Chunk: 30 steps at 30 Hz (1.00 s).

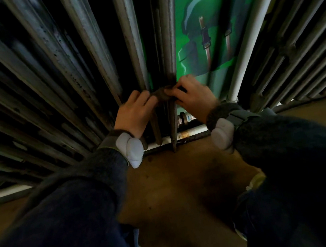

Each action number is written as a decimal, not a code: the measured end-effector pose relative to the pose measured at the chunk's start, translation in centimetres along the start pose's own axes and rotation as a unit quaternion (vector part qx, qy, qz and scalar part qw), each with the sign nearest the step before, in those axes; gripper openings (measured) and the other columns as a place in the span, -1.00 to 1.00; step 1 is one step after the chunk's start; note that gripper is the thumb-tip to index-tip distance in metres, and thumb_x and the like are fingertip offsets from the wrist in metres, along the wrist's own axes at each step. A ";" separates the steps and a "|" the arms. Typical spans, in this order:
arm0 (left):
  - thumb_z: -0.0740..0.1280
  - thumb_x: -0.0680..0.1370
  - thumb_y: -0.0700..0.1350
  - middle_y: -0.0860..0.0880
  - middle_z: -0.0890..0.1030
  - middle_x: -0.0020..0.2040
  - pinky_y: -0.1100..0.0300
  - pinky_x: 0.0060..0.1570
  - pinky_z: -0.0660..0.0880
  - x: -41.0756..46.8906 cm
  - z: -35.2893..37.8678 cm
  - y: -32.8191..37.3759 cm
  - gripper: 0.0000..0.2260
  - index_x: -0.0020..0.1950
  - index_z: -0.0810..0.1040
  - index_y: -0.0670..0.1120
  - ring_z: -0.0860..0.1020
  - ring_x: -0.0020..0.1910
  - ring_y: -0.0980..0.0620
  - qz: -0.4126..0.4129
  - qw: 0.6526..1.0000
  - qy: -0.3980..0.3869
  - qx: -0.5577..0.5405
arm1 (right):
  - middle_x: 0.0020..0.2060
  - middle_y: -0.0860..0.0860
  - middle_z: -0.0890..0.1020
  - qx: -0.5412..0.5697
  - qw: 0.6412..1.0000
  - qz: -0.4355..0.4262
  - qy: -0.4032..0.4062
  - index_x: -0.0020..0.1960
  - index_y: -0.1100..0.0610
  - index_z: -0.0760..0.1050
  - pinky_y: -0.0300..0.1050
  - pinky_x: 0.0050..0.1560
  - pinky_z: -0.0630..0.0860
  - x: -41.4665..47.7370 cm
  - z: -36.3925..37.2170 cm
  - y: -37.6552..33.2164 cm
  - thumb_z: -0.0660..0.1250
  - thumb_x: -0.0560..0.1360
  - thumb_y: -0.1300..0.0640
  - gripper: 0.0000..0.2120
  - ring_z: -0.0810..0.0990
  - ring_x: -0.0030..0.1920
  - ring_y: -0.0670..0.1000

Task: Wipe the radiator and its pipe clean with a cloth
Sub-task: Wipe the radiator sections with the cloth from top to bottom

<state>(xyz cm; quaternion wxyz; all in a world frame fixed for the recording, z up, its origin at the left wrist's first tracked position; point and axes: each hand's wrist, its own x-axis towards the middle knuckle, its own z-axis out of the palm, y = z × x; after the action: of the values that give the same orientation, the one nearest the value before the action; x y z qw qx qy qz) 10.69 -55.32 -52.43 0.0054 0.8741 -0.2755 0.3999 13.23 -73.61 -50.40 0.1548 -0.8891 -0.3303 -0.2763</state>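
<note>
- A small dark brown cloth (162, 95) is stretched round the end rib of the grey ribbed metal radiator (90, 50), low down.
- Each end is pinched, one by the left hand (134, 111), one by the right hand (192, 94).
- Soft, limp stuff, probably best kept taut by both ends.

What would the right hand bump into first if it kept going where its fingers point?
The right hand pinches the dark cloth, so that comes first; just past it is probably the radiator rib the cloth wraps, though depth is unclear.

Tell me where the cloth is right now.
Head view, centre: the cloth is pinched between the left hand and right hand, across a radiator column.
</note>
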 end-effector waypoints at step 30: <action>0.37 0.43 -0.24 -0.10 0.54 -0.34 0.17 -0.32 0.28 3.0 -3.6 -0.5 -0.95 -0.18 0.52 -0.15 0.48 -0.39 -0.12 0.028 0.993 0.055 0.100 | -0.27 0.21 0.55 0.045 0.988 -0.032 0.147 -0.05 0.27 0.60 -0.13 -0.42 0.51 0.6 -0.2 0.2 0.24 0.40 0.22 -0.77 0.34 -0.17 0.04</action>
<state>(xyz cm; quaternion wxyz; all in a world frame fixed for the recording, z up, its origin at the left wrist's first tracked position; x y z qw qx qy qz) 10.03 -55.49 -47.73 -0.0777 0.8390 -0.2576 0.4730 13.61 -73.53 -49.88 0.2326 -0.8197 -0.3447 -0.3939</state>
